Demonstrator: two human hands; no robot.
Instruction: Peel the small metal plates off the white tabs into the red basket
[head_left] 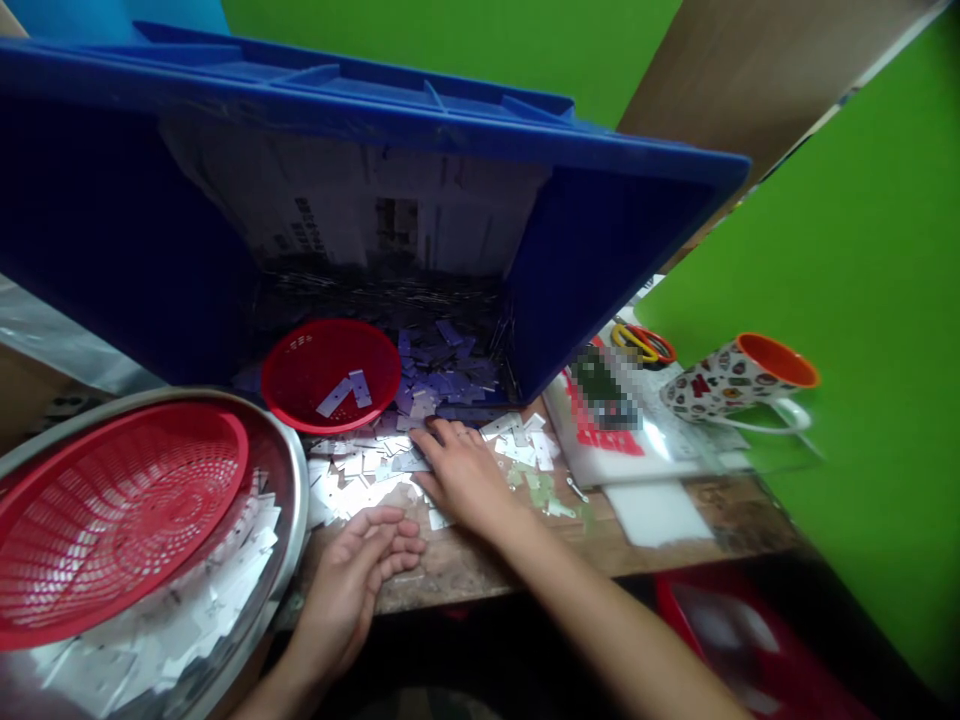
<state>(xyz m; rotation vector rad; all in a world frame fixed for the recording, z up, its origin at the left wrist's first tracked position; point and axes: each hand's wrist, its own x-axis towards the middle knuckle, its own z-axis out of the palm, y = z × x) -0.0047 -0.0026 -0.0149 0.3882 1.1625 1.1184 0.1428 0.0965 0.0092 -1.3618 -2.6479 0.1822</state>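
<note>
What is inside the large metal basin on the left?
A red perforated basket lies over flat metal pieces, which show along its near and right edges. What lies directly beneath is mostly covered, and the bottom of the basin is hidden.

Here's the crate [450, 130] at the back of the tabletop [427, 582], its open side facing front, plates [450, 352] heaped inside. A small basket [300, 375] sits at its mouth with a couple of plates in it. Over on the left, a bowl [298, 500] of more plates, a large basket [150, 490] on top. Loose plates [356, 468] spread before the crate. Off right, a packet [675, 455], scissors [654, 343] behind, and a mug [716, 385] right of those.
</note>
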